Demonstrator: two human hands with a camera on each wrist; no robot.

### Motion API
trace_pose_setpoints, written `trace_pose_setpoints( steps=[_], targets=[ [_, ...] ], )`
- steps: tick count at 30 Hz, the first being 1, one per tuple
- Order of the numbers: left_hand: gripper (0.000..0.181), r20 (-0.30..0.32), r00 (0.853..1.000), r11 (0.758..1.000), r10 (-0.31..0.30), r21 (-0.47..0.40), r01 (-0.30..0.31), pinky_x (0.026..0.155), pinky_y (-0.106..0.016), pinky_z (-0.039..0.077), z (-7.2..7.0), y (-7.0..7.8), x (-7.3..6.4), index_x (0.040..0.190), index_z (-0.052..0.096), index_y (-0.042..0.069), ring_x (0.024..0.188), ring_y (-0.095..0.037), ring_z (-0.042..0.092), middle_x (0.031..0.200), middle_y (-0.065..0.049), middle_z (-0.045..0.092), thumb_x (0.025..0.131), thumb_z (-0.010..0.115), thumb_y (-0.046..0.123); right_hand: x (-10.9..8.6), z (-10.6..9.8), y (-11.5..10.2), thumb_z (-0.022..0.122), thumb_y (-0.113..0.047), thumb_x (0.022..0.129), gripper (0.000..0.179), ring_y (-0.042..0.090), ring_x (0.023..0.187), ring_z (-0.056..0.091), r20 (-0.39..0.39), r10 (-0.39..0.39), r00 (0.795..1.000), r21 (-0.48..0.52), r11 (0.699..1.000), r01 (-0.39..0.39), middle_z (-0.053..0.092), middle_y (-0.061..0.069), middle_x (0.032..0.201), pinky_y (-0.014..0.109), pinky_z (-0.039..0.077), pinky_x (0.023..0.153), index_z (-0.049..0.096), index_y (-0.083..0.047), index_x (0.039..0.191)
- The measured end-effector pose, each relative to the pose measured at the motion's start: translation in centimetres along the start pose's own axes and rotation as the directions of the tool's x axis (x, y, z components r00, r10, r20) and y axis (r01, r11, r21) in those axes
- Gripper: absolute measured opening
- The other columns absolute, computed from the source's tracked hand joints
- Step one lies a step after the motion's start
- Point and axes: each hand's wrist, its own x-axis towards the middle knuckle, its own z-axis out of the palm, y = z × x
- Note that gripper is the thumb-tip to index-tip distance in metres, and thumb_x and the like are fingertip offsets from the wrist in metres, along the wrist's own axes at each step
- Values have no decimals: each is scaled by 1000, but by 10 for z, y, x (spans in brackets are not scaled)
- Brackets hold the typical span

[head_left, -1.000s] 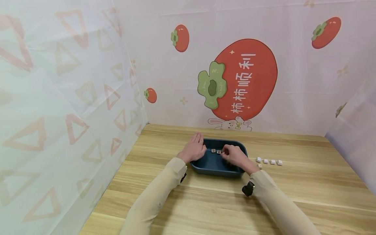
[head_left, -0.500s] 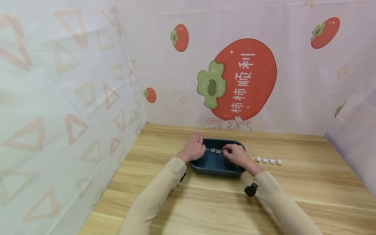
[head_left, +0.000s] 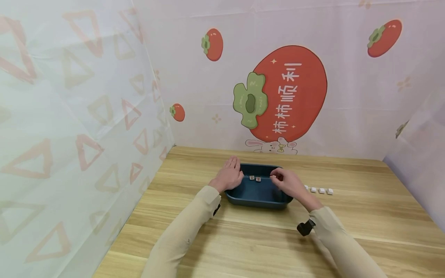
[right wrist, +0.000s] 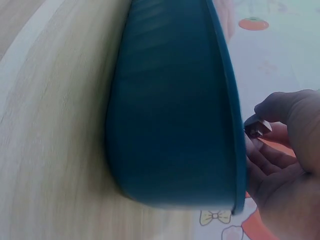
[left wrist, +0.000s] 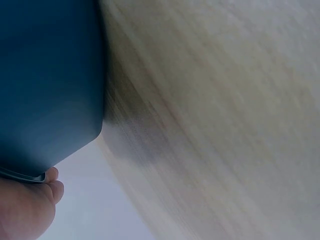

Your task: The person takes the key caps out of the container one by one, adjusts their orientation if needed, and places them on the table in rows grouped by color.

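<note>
A dark blue rectangular tray (head_left: 257,203) lies on the table, and two small blocks with brownish, dark-marked tops, a left block (head_left: 252,178) and a right block (head_left: 258,179), sit inside it. My left hand (head_left: 227,177) rests across the tray's left rim, its fingers straight and together. Over the tray's right side, my right hand (head_left: 287,183) pinches another small block (right wrist: 258,126) between thumb and fingers. The right wrist view shows that block just past the rim, with a dark mark on one face. The left wrist view shows mostly the tray's outer wall (left wrist: 50,85).
Several small white blocks (head_left: 321,191) stand in a row on the wooden table (head_left: 243,247) right of the tray, one partly behind my right wrist. A patterned cloth wall (head_left: 194,77) rises behind the table, with another at the left.
My right hand has moved right and slightly up, away from the two blocks, carrying the pinched block. A pale block near the right wrist is now hidden. The left hand has stayed put.
</note>
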Motion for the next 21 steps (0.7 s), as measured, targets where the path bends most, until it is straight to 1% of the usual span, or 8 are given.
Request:
trace_pose_setpoints(
  steps=[3,6,10,13,17,19,21],
  targets=[
    [64,1,1000,1000,-2,2,2,126,-39,11,0,0,0,157,12,0,154,-27,8,165,-16,12,105,23,36,-5,-6,2,61,-17,96,23,13,64,58,-1,6,1000,6,1000,-6,66,11,89,24,53,59,66,0,111],
    [64,4,1000,1000,-3,5,3,126,-39,11,0,1,0,157,12,0,154,-27,8,166,-16,11,105,23,35,-10,-11,5,61,-17,96,23,15,71,60,0,25,1000,23,999,-25,67,12,94,25,56,60,65,-1,112],
    [64,10,1000,1000,-4,27,4,126,-39,11,0,1,0,157,12,0,154,-26,8,166,-15,11,105,22,36,-16,-18,8,60,-18,97,24,16,75,59,-8,53,999,37,998,-53,67,13,96,25,57,61,64,-1,113],
    [64,13,1000,999,-4,37,3,126,-39,11,0,2,0,157,12,0,154,-26,8,166,-15,11,105,22,36,-22,-24,10,61,-18,97,24,16,74,61,-31,64,997,45,997,-62,68,13,94,23,56,60,64,0,112],
    [64,12,1000,999,-3,37,3,126,-39,11,-1,2,-1,157,12,0,154,-27,8,166,-16,11,105,23,35,-29,-31,15,63,-21,96,22,16,72,63,-74,70,995,37,997,-67,69,11,88,25,53,53,65,-3,107],
    [63,12,1000,999,-2,38,1,126,-39,12,-1,2,-1,157,12,0,154,-27,8,166,-16,11,105,24,35,-32,-34,18,63,-24,96,20,17,71,63,-85,79,993,37,996,-76,70,10,85,27,51,50,65,-6,105],
    [63,10,1000,999,1,36,-1,126,-39,12,-2,2,-1,157,13,0,154,-28,9,166,-16,11,105,24,34,-35,-37,23,64,-25,95,20,20,69,65,-96,80,992,38,996,-77,70,12,83,27,51,49,65,-7,103]
  ],
)
